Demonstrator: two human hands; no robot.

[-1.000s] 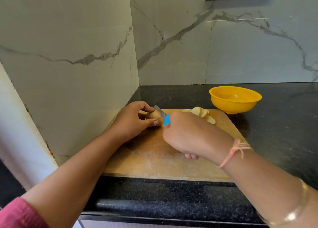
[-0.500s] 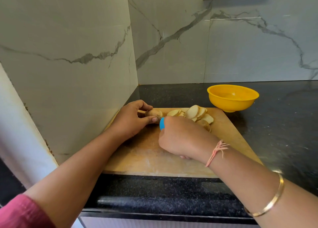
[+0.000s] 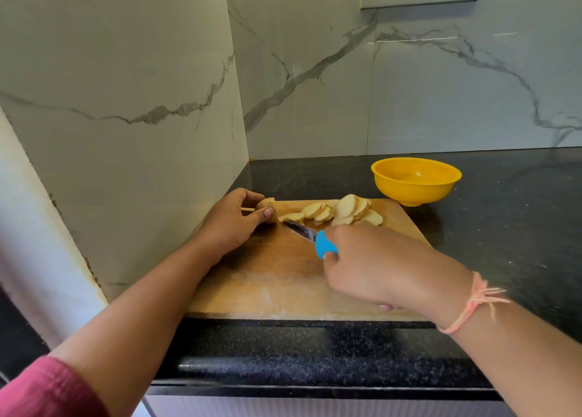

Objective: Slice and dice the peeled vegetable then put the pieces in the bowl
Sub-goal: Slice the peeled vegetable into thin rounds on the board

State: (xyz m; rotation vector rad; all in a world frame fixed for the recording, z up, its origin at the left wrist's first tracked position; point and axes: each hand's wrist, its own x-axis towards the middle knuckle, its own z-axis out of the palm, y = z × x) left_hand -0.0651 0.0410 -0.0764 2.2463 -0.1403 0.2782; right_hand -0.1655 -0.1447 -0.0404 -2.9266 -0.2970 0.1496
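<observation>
One uncut vegetable end [image 3: 273,209] is sitting at the eleven o'clock corner of the single wooden board [image 3: 277,281], with the left hand [image 3: 231,224] pinching it between thumb and fingers. Perhaps ten slices [image 3: 333,213], overlapping too much for a sure count, are lying toward twelve o'clock. The right hand [image 3: 374,265] is gripping one blue-handled knife [image 3: 325,244], its tip just beside the end. One yellow bowl [image 3: 415,180] is standing off the board at one o'clock.

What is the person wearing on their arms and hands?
The left arm has a dark pink sleeve. The right wrist wears a peach-pink thread bracelet with loose ends. The left hand and right hand are bare, with no gloves.
</observation>
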